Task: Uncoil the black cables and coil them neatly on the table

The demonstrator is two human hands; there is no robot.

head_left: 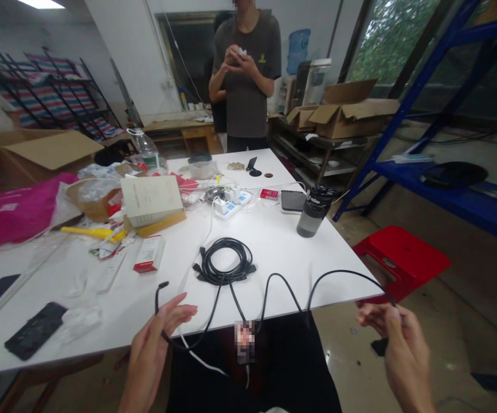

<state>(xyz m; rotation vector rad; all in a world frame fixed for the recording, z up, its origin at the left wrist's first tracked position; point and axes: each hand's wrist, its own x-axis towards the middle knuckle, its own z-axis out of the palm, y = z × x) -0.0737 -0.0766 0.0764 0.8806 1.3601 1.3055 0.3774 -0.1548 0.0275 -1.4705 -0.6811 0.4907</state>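
My left hand (156,338) is at the table's front edge, with a black cable running between its thumb and fingers; the cable's plug end (163,284) sticks up above it. Off the table's right front corner, my right hand (396,338) pinches another stretch of black cable (345,272), whose dark connector (379,346) hangs under the fingers. Between the hands the cable loops over the table edge and down toward the lap. A coiled bundle of black cables (226,261) lies on the white table (274,246) in front of me.
A power strip (231,205), a dark bottle (314,211), a tablet (293,201), a small box (149,254) and a black phone (36,331) lie about the table. Boxes and bags crowd its left side. A red stool (407,258) stands at right. A person (250,74) stands across.
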